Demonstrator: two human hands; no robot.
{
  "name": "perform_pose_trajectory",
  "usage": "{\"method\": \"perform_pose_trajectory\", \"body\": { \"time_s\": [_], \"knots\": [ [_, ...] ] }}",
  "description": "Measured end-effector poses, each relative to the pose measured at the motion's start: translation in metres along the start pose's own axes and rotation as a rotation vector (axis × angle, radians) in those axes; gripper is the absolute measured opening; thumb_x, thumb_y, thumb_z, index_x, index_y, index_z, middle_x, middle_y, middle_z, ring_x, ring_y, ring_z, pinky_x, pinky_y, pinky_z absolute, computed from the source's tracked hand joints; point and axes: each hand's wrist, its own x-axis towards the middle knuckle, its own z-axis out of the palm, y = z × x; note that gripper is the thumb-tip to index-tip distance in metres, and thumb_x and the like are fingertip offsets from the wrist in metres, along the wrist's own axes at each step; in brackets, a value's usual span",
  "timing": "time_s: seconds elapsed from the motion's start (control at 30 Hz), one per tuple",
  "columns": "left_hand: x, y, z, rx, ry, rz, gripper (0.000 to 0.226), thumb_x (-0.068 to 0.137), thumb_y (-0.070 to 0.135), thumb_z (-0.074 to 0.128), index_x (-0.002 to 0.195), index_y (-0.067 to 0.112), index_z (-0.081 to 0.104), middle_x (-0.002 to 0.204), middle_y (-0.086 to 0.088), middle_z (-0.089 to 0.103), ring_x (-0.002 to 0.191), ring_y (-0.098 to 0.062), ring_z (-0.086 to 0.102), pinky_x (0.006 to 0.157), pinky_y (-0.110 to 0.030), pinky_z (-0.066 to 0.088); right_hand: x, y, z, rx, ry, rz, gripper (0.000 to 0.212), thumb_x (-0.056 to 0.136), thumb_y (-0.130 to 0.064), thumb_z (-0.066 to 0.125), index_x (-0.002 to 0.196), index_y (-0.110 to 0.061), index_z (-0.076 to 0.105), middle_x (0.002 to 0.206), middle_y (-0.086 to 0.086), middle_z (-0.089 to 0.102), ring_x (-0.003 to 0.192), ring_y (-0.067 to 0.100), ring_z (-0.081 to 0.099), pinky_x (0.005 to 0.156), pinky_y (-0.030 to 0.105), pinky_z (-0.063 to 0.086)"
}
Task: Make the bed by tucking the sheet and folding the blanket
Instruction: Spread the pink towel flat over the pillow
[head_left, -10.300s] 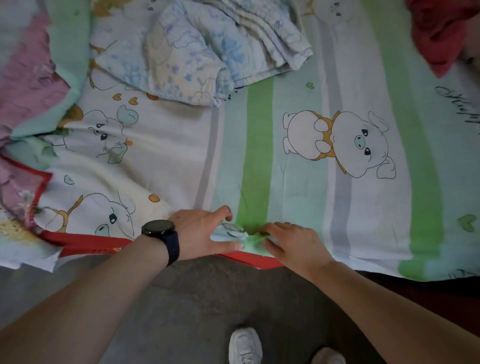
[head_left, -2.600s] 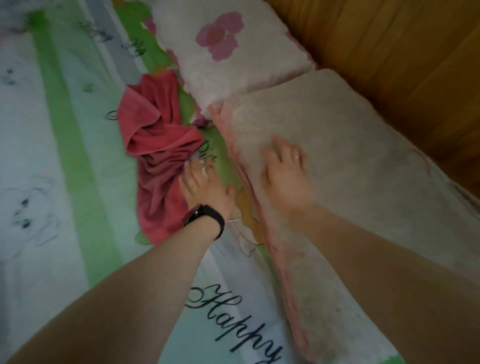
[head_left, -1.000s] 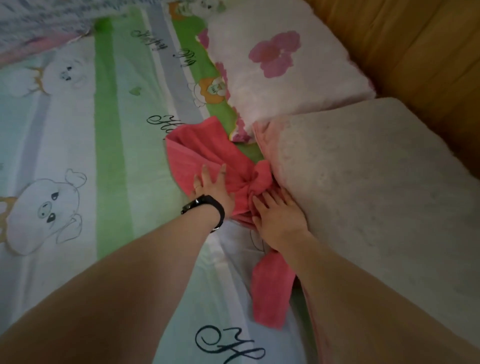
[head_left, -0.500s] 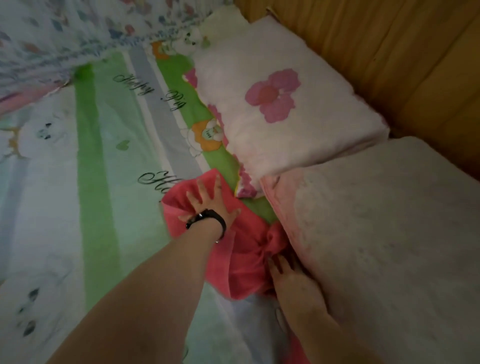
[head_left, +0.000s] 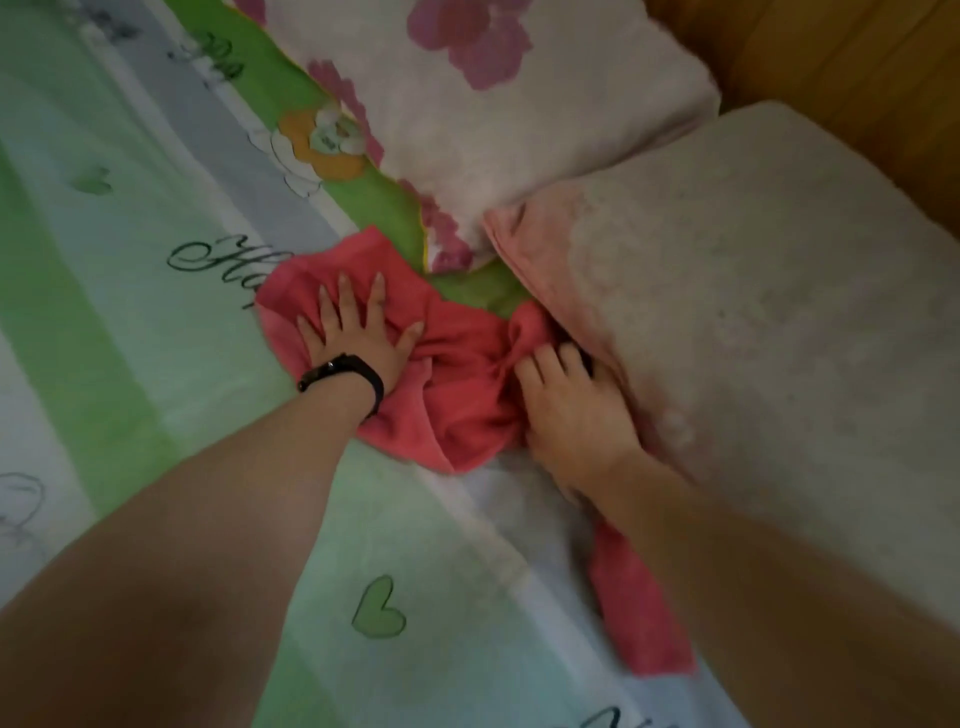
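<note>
Left hand (head_left: 353, 332), fingers spread and palm flat, presses the red cloth (head_left: 457, 384) at frame centre onto the striped cartoon-print sheet (head_left: 156, 322); right hand (head_left: 566, 410), fingers curled, bunches the cloth's right side against the grey-white pillow (head_left: 753, 312), below the floral pillow (head_left: 493, 104) at upper centre. Judged step: gathering the cloth off the sheet before tucking. Next move calls for a closed two-hand grasp and lift; no blanket is in view.

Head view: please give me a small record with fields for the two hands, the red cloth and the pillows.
left hand: flat, fingers spread, pressing on the red cloth
right hand: fingers curled into the bunched cloth, beside the plain pillow
red cloth: crumpled on the striped sheet
flowered pillow: next to the plain pillow
wrist: black band on the left
</note>
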Motion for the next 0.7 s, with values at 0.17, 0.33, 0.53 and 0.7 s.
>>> {"method": "perform_pose_trajectory", "body": {
  "time_s": [0.17, 0.33, 0.53, 0.7],
  "knots": [
    [0.013, 0.004, -0.01, -0.064, 0.146, -0.058, 0.086, 0.087, 0.059, 0.046, 0.151, 0.024, 0.001, 0.156, -0.018, 0.007, 0.144, -0.036, 0.006, 0.113, -0.056, 0.005, 0.071, -0.008, -0.022, -0.082, 0.313, -0.062, 0.025, 0.075, -0.013, 0.057, 0.1, -0.015, 0.055, 0.091, 0.008, 0.058, 0.09, 0.031, 0.055, 0.077, 0.042, 0.036],
    [0.06, 0.002, -0.044, -0.198, 0.201, -0.025, 0.026, 0.097, 0.013, 0.035, 0.12, 0.004, 0.042, 0.119, -0.025, 0.056, 0.111, -0.04, 0.053, 0.089, -0.045, 0.039, 0.158, -0.026, -0.047, -0.076, 0.426, 0.113, 0.044, 0.07, -0.01, 0.047, 0.112, -0.013, 0.059, 0.101, 0.011, 0.06, 0.092, 0.033, 0.056, 0.078, 0.043, 0.038],
    [0.085, -0.023, -0.024, -0.537, 0.368, -0.216, 0.02, 0.091, 0.001, 0.038, 0.101, -0.012, 0.05, 0.093, -0.036, 0.061, 0.085, -0.045, 0.063, 0.068, -0.044, 0.047, 0.218, -0.045, -0.037, -0.077, 0.492, 0.015, 0.034, 0.074, -0.013, 0.035, 0.091, -0.016, 0.063, 0.093, 0.011, 0.059, 0.087, 0.033, 0.055, 0.074, 0.042, 0.03],
    [0.093, -0.017, 0.0, -0.374, 0.164, -0.039, 0.019, 0.075, 0.005, 0.03, 0.082, -0.001, 0.046, 0.067, -0.023, 0.06, 0.062, -0.035, 0.064, 0.056, -0.038, 0.053, 0.251, -0.045, 0.001, 0.095, 0.241, 0.008, 0.019, 0.071, -0.015, 0.062, 0.09, -0.014, 0.061, 0.09, 0.01, 0.061, 0.086, 0.031, 0.06, 0.076, 0.041, 0.042]
  ]
}}
